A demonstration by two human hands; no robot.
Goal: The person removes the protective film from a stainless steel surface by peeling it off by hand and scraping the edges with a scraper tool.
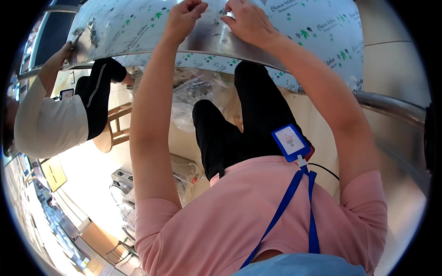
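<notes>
At the top of the head view, my left hand [185,17] is over the metal tabletop, its thumb and fingertips pinched together on something too small to make out. My right hand [246,22] is a little to its right, the fingers bent and partly cut off by the frame's top edge, thumb pointing left. Small dark bits lie on the bare metal strip [209,39] between and below the hands. Around it the table is covered with a pale printed film [317,27] with green leaf marks.
A co-worker in a white shirt [50,124] sits at the left, a hand [66,49] at the table's edge beside a dark pile [93,34]. A wooden stool [110,133], clear plastic bags [189,99] under the table and a metal rail [391,106] also show.
</notes>
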